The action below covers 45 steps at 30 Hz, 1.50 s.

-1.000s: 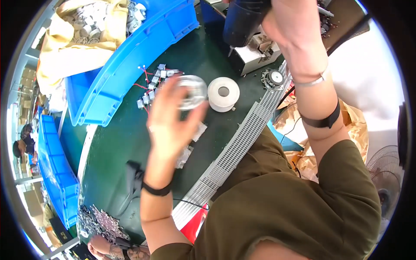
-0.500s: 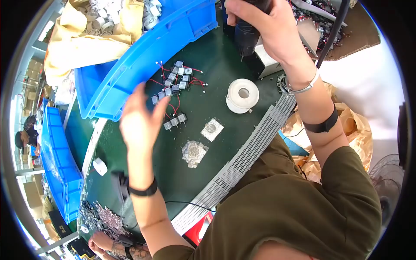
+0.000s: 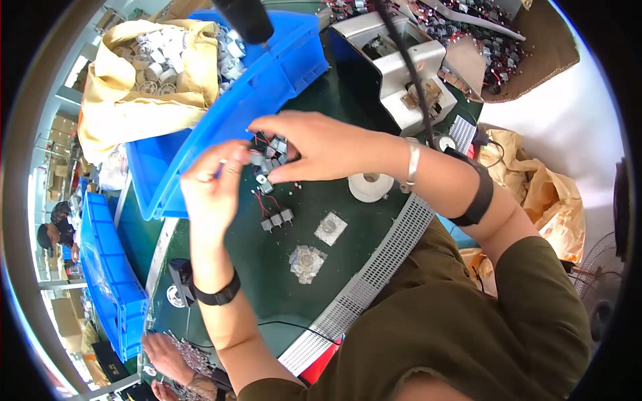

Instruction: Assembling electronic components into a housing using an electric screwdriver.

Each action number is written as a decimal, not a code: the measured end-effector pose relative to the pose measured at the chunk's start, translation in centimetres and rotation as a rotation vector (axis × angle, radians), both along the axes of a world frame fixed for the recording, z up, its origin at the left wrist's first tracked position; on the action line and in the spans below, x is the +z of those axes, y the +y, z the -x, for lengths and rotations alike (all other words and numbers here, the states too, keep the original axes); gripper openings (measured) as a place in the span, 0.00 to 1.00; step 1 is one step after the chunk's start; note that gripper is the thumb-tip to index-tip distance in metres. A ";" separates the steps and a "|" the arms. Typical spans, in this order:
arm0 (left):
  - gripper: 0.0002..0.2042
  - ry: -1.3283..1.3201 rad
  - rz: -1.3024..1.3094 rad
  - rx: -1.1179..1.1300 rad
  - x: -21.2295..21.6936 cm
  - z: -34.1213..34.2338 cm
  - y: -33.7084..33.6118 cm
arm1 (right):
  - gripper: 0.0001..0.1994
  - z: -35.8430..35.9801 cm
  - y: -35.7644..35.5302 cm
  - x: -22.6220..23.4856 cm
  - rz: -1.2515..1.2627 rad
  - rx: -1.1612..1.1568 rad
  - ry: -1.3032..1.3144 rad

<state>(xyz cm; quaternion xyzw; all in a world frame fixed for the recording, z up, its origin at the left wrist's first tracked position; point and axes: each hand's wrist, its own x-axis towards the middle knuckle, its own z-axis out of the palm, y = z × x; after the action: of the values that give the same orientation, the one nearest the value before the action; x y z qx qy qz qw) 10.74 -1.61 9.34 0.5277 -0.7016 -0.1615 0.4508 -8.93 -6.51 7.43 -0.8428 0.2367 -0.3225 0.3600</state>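
Small grey motors (image 3: 271, 162) with red wires lie in a cluster on the green tabletop. My right hand (image 3: 317, 147) arches over this cluster, thumb and forefinger spread on either side of it; its other fingers are partly hidden. Left of the cluster, my left hand (image 3: 212, 180) has its thumb and forefinger pinched together at the motors' edge. What sits in that pinch, if anything, is too small to make out. A short row of motors (image 3: 277, 219) lies apart, nearer to me. The black power screwdriver (image 3: 247, 20) hangs at the top, out of both hands.
A blue bin (image 3: 267, 87) holds a yellow cloth bag (image 3: 147, 110) of white rings. A white spool (image 3: 369, 189), two crumpled foil pads (image 3: 307, 264) and a pale machine (image 3: 408, 73) stand rightward. A perforated strip (image 3: 374, 267) edges the table. Another person's hand (image 3: 167, 357) works lower left.
My right hand has let go of the power screwdriver and come down left to the motors. The screwdriver now hangs farther left. My left hand's spread fingers have closed into a pinch.
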 end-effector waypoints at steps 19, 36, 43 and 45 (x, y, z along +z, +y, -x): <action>0.10 -1.114 -0.011 0.326 3.5 -12.3 -25.3 | 0.15 5.9 1.5 0.7 -0.831 0.212 -0.154; 0.14 -1.114 -0.100 0.657 2.2 -13.1 -20.6 | 0.10 7.7 1.9 -0.9 -0.691 -0.153 -0.191; 0.16 -1.064 -0.228 0.408 4.1 -12.3 -22.3 | 0.12 9.8 0.9 -3.1 -0.602 -0.160 -0.172; 0.16 -0.900 -0.089 0.440 5.9 -10.5 -20.0 | 0.09 9.0 1.1 -2.9 -0.544 -0.172 -0.305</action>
<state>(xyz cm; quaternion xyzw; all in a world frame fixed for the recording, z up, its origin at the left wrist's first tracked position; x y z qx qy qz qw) 21.20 -21.59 15.23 0.6993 -0.6909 0.1512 0.1041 -17.97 -5.37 4.49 -0.6346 0.3277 -0.3991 0.5750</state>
